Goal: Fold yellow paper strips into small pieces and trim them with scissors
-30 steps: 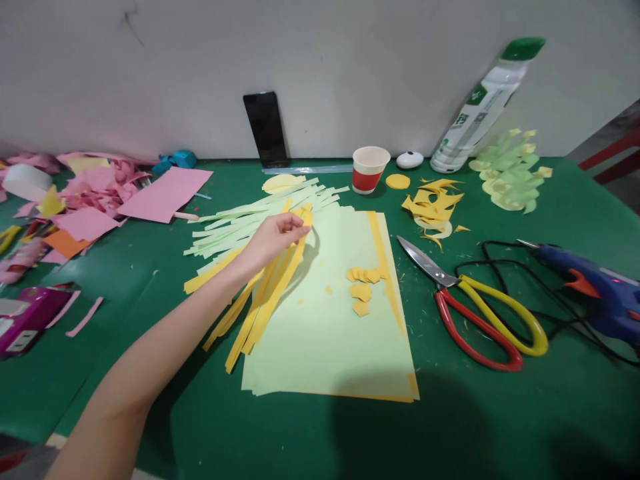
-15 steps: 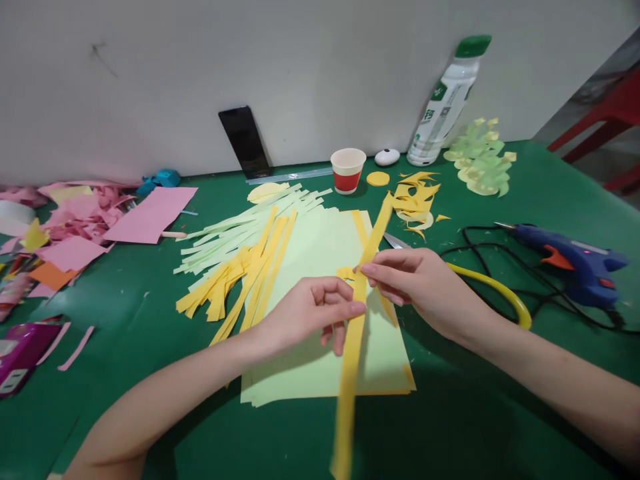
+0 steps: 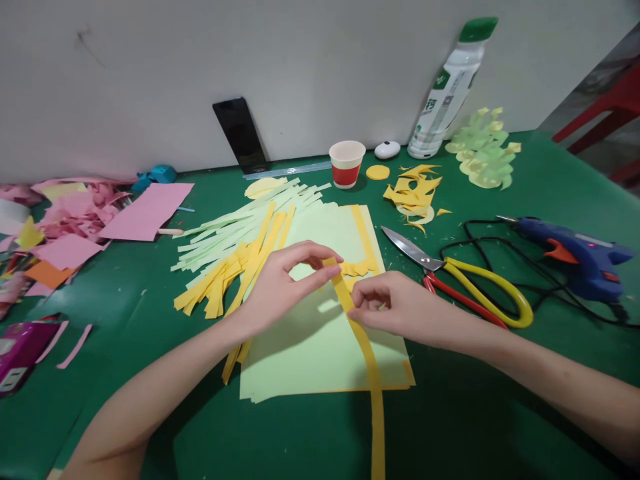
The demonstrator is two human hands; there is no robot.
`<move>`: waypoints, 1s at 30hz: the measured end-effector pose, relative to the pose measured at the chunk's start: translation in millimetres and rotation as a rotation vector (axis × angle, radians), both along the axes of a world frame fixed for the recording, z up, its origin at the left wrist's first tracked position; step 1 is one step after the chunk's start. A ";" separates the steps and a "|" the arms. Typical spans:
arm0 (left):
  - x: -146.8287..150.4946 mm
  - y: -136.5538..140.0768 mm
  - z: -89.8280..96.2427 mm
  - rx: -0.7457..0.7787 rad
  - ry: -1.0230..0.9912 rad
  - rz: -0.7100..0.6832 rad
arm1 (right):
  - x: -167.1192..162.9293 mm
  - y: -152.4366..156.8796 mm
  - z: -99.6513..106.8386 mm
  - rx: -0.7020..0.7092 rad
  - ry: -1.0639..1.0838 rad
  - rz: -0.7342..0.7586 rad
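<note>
A long yellow paper strip (image 3: 370, 360) hangs from my two hands toward the near edge of the view. My left hand (image 3: 295, 273) pinches its upper end between thumb and fingers. Just below, my right hand (image 3: 383, 303) has its fingers curled and closed on the strip. Beneath both hands lies a stack of pale green paper sheets (image 3: 300, 373), with small folded yellow paper pieces (image 3: 363, 268) on it. Loose yellow strips (image 3: 215, 287) and pale green strips (image 3: 215, 233) are spread left of my left hand. Scissors (image 3: 425, 260) with yellow and red handles lie beyond my right hand.
A blue glue gun (image 3: 575, 253) and its black cord lie at the right. Along the wall stand a phone (image 3: 240, 137), a paper cup (image 3: 346, 167) and a leaning bottle (image 3: 445, 100). Pink paper scraps (image 3: 95, 213) and a purple box-like object (image 3: 25, 353) are at the left.
The strip's upper end has come down and left into my left hand's pinch. My right hand has moved lower along the strip, uncovering the scissors. The strip's lower end has swung right.
</note>
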State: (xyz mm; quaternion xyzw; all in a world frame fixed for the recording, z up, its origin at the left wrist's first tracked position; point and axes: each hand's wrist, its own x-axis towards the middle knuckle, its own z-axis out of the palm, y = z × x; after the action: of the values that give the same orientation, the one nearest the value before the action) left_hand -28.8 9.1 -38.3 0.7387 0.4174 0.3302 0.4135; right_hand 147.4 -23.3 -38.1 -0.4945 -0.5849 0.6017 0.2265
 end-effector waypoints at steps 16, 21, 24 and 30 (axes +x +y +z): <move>-0.5 -6.0 -5.1 0.229 -0.175 -0.023 | 3.3 0.8 -3.5 -0.123 0.576 -0.312; 3.6 -15.7 -3.6 0.036 -0.149 -0.112 | -1.6 -3.6 -3.4 -0.062 0.584 -0.312; 3.5 -19.7 -0.5 -0.037 -0.134 -0.118 | -2.9 -5.1 -2.0 0.006 0.527 -0.348; 3.3 -19.7 1.5 -0.196 -0.161 -0.094 | -2.2 -4.9 2.5 0.132 0.367 -0.327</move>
State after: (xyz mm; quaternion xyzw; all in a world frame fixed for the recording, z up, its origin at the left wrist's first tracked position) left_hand -25.5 -10.6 -36.8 0.6847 0.3778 0.3265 0.5309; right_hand 145.1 -28.3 -35.6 -0.4493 -0.4841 0.5972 0.4551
